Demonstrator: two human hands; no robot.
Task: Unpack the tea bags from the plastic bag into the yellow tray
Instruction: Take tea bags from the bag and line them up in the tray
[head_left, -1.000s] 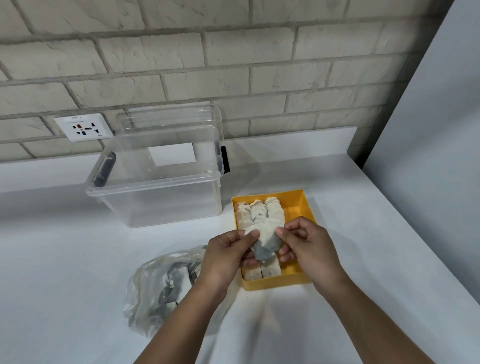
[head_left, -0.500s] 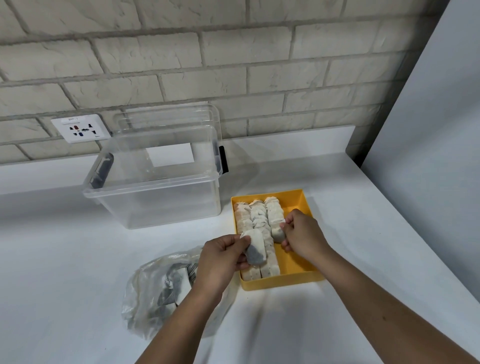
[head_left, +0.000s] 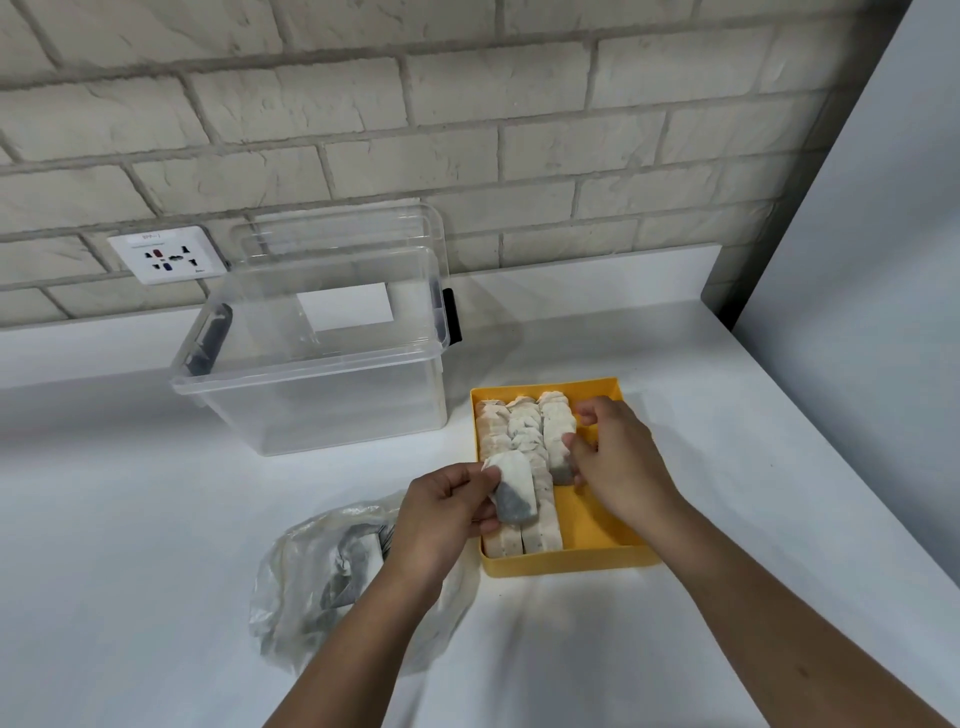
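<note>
Left hand (head_left: 441, 512) pinching loose tea bag (head_left: 514, 488) over left side of yellow tray (head_left: 571, 564) | I see right hand (head_left: 618, 462) gripping racked tea bag (head_left: 555, 452) inside it

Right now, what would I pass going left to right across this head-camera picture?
White wall socket → crumpled clear plastic bag → left hand pinching a white tea bag → square yellow plastic tray → pale grey side panel.

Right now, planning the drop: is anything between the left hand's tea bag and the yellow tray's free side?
The right hand, pinching another tea bag, sits over that side's far half; its near half is bare.
</note>
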